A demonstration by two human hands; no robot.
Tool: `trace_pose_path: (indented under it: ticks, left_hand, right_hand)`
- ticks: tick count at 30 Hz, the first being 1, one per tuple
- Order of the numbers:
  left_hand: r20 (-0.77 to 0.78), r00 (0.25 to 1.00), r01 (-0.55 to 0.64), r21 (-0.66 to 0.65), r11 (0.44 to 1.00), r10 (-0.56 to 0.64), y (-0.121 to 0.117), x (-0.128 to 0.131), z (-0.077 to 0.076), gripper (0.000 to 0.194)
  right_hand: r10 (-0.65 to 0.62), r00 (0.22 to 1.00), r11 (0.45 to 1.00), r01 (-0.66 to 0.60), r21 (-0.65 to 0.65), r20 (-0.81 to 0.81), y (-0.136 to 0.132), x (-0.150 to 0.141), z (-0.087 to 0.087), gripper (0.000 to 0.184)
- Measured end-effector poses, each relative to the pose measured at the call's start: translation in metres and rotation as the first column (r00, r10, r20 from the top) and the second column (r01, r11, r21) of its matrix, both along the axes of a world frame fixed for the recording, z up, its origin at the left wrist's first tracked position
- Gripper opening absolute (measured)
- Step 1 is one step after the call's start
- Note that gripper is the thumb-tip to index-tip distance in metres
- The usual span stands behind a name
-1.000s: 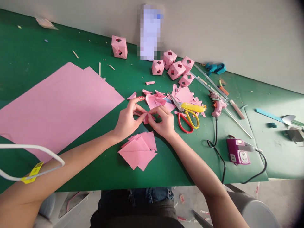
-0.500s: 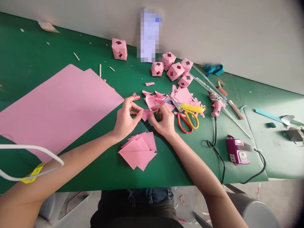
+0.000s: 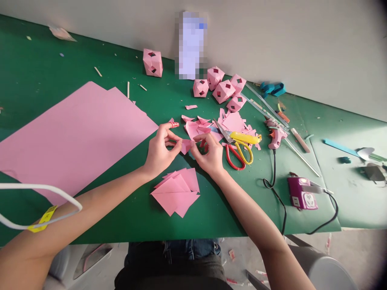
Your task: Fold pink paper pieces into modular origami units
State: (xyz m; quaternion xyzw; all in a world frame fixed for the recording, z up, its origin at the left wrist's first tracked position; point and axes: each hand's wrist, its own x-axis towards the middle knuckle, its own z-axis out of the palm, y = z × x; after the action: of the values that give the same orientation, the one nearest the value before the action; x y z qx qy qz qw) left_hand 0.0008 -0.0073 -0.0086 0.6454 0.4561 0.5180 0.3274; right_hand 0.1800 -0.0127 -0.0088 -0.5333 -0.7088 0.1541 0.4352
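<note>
a small folded pink paper piece [image 3: 186, 147] is held between the left hand [image 3: 161, 153] and the right hand [image 3: 209, 154], each pinching one end, just beyond the paper pile [image 3: 175, 193] lying on the green tabletop [image 3: 121, 227].

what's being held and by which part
A small pink paper piece, its left end in the left grip, its right end in the right grip.

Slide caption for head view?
Left hand and right hand pinch a pink paper piece beyond a pink paper stack on a green table.
</note>
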Motion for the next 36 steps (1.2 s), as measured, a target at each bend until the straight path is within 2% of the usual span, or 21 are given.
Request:
trace_pose_path:
  ticks: [3,6,10,16,21,25,29,32,36]
  left_hand:
    - [-0.005,0.999,0.047,-0.031,0.998,-0.048,-0.0005,0.0008,0.0013,0.041]
    - [-0.048,0.994,0.099,-0.037,0.994,-0.101,-0.0015,0.0015,0.0025,0.043]
    - [-0.111,0.990,0.091,-0.002,0.996,-0.091,-0.0032,0.0023,0.0032,0.043]
    - [-0.087,0.996,0.031,-0.052,0.998,-0.035,-0.0040,0.0030,0.0051,0.044]
    - [0.002,0.999,-0.048,-0.125,0.991,0.049,0.0020,-0.0019,0.0019,0.040]
    - [0.044,0.999,0.035,-0.079,0.996,-0.032,0.0040,-0.0033,0.0001,0.046]
    - [-0.023,0.993,0.114,-0.045,0.992,-0.115,0.0031,-0.0019,0.0008,0.041]
    - [-0.011,0.995,0.103,-0.052,0.993,-0.104,0.0028,-0.0018,-0.0002,0.030]
    - [-0.011,0.998,0.058,-0.049,0.997,-0.059,0.0024,-0.0021,-0.0009,0.028]
  right_hand:
    - [0.092,0.993,0.996,-0.093,0.010,0.069,-0.0004,-0.0009,0.0002,0.010]
    - [0.120,0.985,0.991,-0.126,0.044,0.127,-0.0013,-0.0023,-0.0007,0.016]
    - [0.147,0.977,0.987,-0.155,0.042,0.154,-0.0014,-0.0031,-0.0020,0.017]
    - [0.125,0.984,0.989,-0.133,0.058,0.127,-0.0006,-0.0031,-0.0012,0.020]
    - [0.044,0.999,0.998,-0.043,0.047,-0.020,-0.0013,-0.0002,-0.0008,0.022]
    - [0.057,0.998,0.998,-0.057,-0.010,-0.003,-0.0011,-0.0001,-0.0002,0.019]
    - [0.119,0.991,0.992,-0.116,-0.053,0.058,0.0001,-0.0008,-0.0004,0.013]
    - [0.104,0.994,0.993,-0.101,-0.069,0.043,0.0005,-0.0004,-0.0010,0.012]
    - [0.043,0.999,0.993,-0.045,-0.107,-0.016,0.0005,0.0003,-0.0019,0.014]
